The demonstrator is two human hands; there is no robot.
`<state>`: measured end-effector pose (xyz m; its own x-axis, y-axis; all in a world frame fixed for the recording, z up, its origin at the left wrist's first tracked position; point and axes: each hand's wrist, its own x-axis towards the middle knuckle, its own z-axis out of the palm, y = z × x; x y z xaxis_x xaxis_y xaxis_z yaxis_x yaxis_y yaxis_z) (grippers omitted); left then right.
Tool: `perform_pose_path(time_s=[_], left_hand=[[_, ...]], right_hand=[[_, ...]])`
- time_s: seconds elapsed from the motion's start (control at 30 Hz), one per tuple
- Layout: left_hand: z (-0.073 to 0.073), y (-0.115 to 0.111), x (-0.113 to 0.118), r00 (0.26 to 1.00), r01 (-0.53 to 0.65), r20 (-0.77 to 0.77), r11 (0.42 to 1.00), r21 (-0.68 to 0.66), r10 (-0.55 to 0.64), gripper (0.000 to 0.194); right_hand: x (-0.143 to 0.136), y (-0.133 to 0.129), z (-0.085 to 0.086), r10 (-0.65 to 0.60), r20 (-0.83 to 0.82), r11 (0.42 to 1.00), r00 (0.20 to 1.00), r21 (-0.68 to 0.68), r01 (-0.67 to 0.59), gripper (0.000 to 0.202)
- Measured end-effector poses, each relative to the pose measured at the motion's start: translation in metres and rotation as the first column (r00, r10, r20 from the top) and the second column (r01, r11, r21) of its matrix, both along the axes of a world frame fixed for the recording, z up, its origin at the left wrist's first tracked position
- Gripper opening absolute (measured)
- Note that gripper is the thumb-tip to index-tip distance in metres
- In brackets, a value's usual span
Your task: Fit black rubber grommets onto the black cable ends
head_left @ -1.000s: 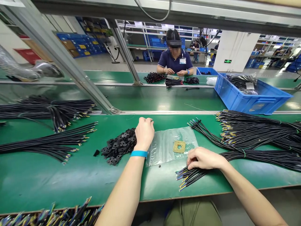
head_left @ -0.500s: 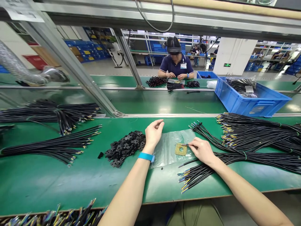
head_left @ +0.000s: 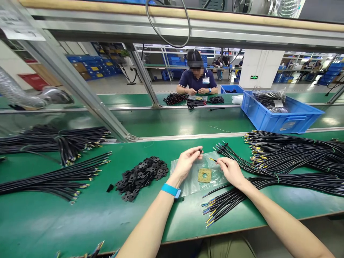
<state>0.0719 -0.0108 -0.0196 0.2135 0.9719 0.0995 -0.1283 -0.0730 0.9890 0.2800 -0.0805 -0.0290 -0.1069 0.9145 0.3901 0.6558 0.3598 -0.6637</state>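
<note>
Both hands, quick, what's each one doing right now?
Left hand: closed, pinching a small black part.
Right hand: closed, fingertips holding a black cable end.

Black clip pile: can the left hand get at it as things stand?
Probably yes. The pile of black pieces lies uncovered just left of the left hand, with nothing standing between. One catch: the fingertips already pinch a small black piece.

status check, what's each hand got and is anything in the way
Left hand: small black piece in fingertip grip. Right hand: black cable, coloured wires bared. Nothing visible between the two.
</note>
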Motion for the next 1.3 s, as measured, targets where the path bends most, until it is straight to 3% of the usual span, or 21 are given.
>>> perform_pose_path(time_s=[0.13, 0.27, 0.7, 0.87, 0.93, 1.03, 1.17, 1.3], left_hand=[[0.003, -0.012, 0.013, 0.987, 0.155, 0.045, 0.986, -0.065, -0.152, 0.045], [0.006, -0.016, 0.015, 0.976, 0.213, 0.070, 0.972, -0.100, -0.207, 0.042], [0.011, -0.017, 0.013, 0.983, 0.183, 0.023, 0.977, -0.113, -0.182, 0.041], [0.008, -0.021, 0.017, 0.970, 0.205, -0.119, 0.976, -0.080, -0.213, 0.037], [0.008, -0.025, 0.020, 0.958, 0.216, -0.183, 0.975, -0.048, -0.221, 0.036], [0.008, -0.030, 0.024, 0.948, 0.173, -0.284, 0.981, 0.089, -0.141, 0.027], [0.008, -0.034, 0.026, 0.914, 0.200, -0.400, 0.933, 0.298, -0.068, 0.016], [0.009, -0.035, 0.027, 0.895, 0.264, -0.438, 0.890, 0.372, -0.082, 0.014]], right_hand=[[0.001, 0.006, -0.003, 0.031, -0.210, 0.996, 0.977, -0.071, -0.046, 0.029], [-0.001, 0.008, -0.005, 0.032, -0.252, 0.997, 0.967, -0.055, -0.048, 0.027], [-0.001, 0.000, 0.001, -0.081, 0.111, 0.967, 0.990, 0.250, 0.051, 0.023], [-0.001, -0.001, 0.004, -0.098, 0.204, 0.961, 0.974, 0.274, 0.039, 0.027], [-0.001, -0.002, 0.003, -0.091, 0.236, 0.965, 0.967, 0.262, 0.027, 0.028], [-0.001, -0.003, 0.003, -0.069, 0.215, 0.978, 0.974, 0.208, 0.023, 0.028], [-0.002, 0.001, 0.005, 0.045, 0.052, 0.998, 0.998, 0.051, -0.048, 0.027], [-0.002, 0.006, 0.007, 0.134, -0.097, 0.988, 0.986, -0.060, -0.140, 0.028]])
